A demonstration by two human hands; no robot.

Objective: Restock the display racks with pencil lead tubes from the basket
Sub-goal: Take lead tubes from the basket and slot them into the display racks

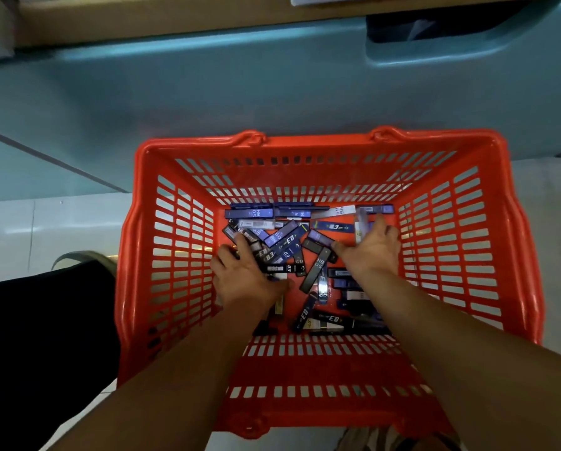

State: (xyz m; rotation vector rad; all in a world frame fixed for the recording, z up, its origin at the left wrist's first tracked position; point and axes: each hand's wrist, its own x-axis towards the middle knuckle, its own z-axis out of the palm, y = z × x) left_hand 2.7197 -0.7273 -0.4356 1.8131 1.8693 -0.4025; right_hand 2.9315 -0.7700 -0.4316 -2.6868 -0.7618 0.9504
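Down in the orange basket (305,362), my left hand (245,276) and right hand (371,250) both lie spread open, fingers resting on the loose pencil lead tubes (315,270).

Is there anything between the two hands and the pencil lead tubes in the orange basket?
Nothing visible does. The left hand and the right hand are down inside the basket, touching the loose pencil lead tubes on its floor, and nothing covers them. The display racks are not in view, so that path cannot be judged.
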